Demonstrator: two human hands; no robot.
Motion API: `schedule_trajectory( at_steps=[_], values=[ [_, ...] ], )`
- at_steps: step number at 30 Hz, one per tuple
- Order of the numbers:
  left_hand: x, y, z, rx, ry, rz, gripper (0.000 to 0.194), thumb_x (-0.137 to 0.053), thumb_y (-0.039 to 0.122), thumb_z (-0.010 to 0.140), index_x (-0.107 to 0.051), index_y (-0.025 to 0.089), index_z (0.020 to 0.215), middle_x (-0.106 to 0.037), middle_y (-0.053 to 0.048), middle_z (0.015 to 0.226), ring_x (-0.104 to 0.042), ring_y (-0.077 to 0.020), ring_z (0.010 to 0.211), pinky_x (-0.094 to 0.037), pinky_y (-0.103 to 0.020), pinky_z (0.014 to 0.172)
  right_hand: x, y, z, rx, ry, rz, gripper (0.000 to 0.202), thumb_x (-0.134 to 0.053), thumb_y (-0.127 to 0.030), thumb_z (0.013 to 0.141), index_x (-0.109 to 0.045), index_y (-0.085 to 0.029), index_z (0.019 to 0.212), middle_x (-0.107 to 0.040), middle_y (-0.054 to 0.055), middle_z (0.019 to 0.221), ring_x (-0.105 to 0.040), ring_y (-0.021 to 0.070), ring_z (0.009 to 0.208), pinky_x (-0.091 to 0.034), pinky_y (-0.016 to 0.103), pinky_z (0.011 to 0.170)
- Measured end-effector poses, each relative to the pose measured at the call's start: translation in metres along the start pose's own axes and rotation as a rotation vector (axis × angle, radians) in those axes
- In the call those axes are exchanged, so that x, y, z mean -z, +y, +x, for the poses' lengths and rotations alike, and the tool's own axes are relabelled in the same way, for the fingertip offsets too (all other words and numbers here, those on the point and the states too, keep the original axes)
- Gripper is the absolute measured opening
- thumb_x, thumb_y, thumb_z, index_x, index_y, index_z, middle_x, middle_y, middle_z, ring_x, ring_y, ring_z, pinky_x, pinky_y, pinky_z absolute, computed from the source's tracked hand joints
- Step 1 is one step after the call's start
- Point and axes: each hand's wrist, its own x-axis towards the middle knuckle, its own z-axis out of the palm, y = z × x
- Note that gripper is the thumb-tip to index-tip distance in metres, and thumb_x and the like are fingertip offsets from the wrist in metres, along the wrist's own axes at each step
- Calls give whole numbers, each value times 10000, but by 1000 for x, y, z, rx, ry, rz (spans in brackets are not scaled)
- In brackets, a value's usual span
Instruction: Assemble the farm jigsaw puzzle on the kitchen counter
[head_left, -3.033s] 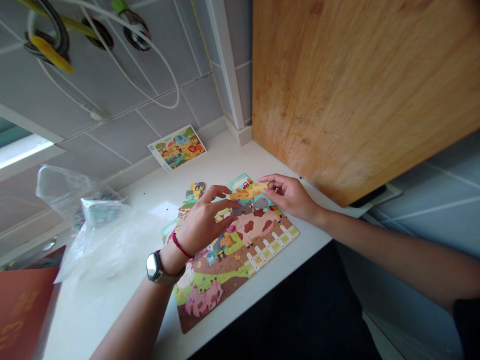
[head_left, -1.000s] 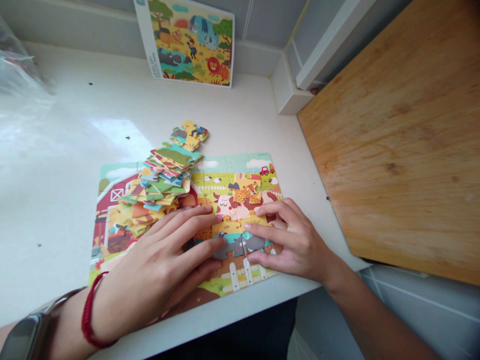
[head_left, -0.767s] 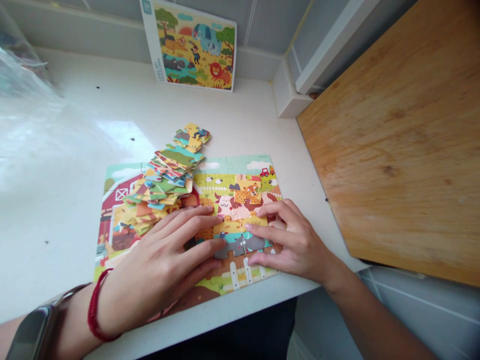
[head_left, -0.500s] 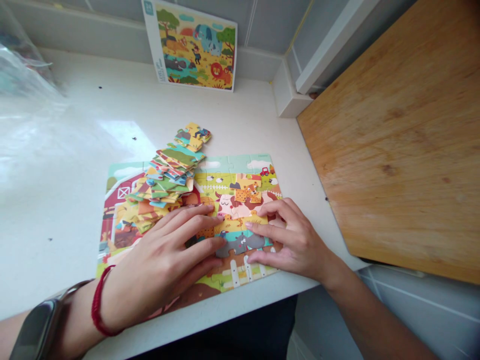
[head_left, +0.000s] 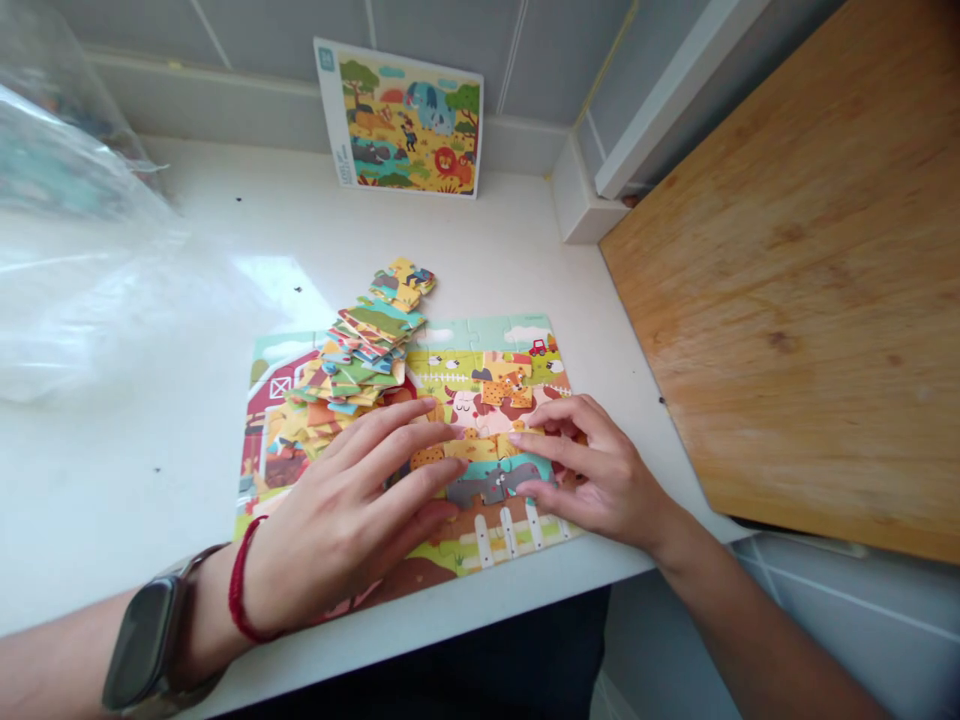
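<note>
A small block of joined jigsaw pieces (head_left: 491, 483) with a grey hippo on blue water lies on top of the assembled farm puzzle (head_left: 450, 562). My left hand (head_left: 352, 510) lies flat, fingers stretched out, its tips at the block's left side. From the right, my right hand (head_left: 600, 475) touches the block with bent fingers; its thumb and index finger are apart. Above the block a leopard piece (head_left: 507, 388) is joined to a yellow piece, over the pink cow picture. A heap of loose jigsaw pieces (head_left: 367, 350) covers the farm puzzle's upper left part.
A picture card (head_left: 409, 125) with savanna animals leans against the tiled wall. A wooden board (head_left: 795, 300) stands at the right. Clear plastic wrapping (head_left: 75, 230) lies at the left on the white counter (head_left: 187, 430). The counter's front edge runs just below the farm puzzle.
The view has shifted, so everything appears a little further right and the card lower. Both hands keep their places at the hippo block, with only slight finger movement.
</note>
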Motion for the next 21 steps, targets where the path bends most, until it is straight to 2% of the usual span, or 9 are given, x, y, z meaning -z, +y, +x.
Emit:
schedule_trajectory(
  at_steps=[4,8,14,21],
  values=[
    [0,0,-1,-90,-70,-8,215,-644,279,1037,-724,207,1223,-663,-126,1442,-540,-362,1428,-524,-521,1120,0,-1,1,29,11,-35,345,-811,-352,906,-750,-238,1225,-655,123,1202,-615,272,1089,-605,427,854],
    [-2,0,1,-204,-149,-38,229,-602,311,1063,-737,221,1225,-710,-65,1401,-576,-321,1410,-491,-460,1153,-1,-1,0,52,15,-62,320,-826,-349,890,-767,-206,1170,-662,144,1222,-619,281,1113,-595,469,928],
    [-1,1,3,-206,-168,-6,234,-600,279,1052,-741,216,1228,-726,-54,1382,-605,-334,1375,-494,-460,1118,-2,0,0,123,0,-78,248,-814,-327,901,-787,-221,1123,-684,143,1275,-631,287,1181,-545,531,1063],
    [-1,1,2,-203,-182,4,228,-629,289,1031,-744,216,1214,-724,-67,1381,-602,-332,1372,-499,-460,1108,-4,2,-1,154,-7,-104,211,-770,-334,944,-773,-223,1124,-713,137,1276,-651,275,1199,-539,537,1073]
  ],
)
